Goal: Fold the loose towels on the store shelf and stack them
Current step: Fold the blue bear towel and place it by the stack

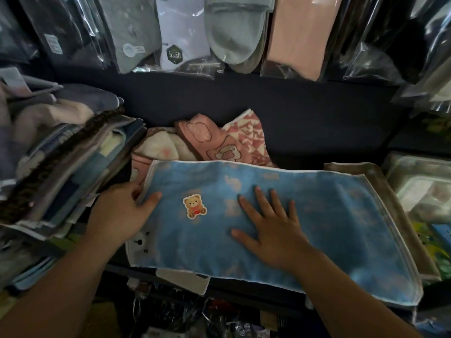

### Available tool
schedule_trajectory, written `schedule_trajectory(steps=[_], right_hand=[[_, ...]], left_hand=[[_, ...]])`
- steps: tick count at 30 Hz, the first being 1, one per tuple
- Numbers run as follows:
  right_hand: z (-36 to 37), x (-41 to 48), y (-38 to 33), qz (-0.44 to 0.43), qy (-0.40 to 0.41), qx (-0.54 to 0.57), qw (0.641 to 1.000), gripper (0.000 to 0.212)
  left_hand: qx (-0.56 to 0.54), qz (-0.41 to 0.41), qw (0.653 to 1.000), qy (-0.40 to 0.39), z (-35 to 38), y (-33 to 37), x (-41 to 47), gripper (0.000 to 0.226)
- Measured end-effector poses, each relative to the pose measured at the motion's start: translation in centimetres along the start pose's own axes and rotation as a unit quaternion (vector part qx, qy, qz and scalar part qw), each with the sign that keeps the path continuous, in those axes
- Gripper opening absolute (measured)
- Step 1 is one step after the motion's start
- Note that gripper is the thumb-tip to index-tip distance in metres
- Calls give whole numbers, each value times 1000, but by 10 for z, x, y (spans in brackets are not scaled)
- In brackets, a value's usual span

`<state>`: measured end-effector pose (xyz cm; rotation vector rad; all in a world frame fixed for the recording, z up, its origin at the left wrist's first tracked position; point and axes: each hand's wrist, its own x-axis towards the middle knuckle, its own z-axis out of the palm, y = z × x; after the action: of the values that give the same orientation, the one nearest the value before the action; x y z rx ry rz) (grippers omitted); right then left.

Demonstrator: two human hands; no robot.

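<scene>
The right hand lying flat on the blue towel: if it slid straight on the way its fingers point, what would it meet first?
Probably the pink bear-print towel bunched behind the blue towel. The right hand points up and slightly left, across the blue cloth's far edge; depth there is unclear.

Left hand: I see only the thumb on top of the blue towel — the fingers go under its left edge, out of sight. Both forearms run off the bottom edge.

Under the blue towel, a brown towel shows only as a strip along the right side. Pink towels at the back are partly hidden by the blue towel's far edge.

Folded stack cut by the left edge; I cannot count its layers. Bagged goods at right — contents blurred.
</scene>
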<state>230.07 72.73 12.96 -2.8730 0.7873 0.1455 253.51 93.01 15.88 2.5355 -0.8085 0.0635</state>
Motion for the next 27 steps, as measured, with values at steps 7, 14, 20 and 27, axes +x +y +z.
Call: schedule_trajectory(steps=[7, 14, 20, 27], right_hand=[[4, 0, 2, 8, 2, -8, 1000, 85], [5, -1, 1, 4, 3, -8, 1000, 85], [1, 12, -17, -33, 11, -14, 999, 91], [2, 46, -47, -40, -16, 6, 999, 98]], left_hand=[[-8, -91, 994, -62, -15, 13, -4, 42], [-173, -65, 982, -33, -24, 17, -5, 24], [-468, -191, 856, -110, -33, 14, 6, 16], [-553, -255, 793, -32, -42, -1, 34, 18]])
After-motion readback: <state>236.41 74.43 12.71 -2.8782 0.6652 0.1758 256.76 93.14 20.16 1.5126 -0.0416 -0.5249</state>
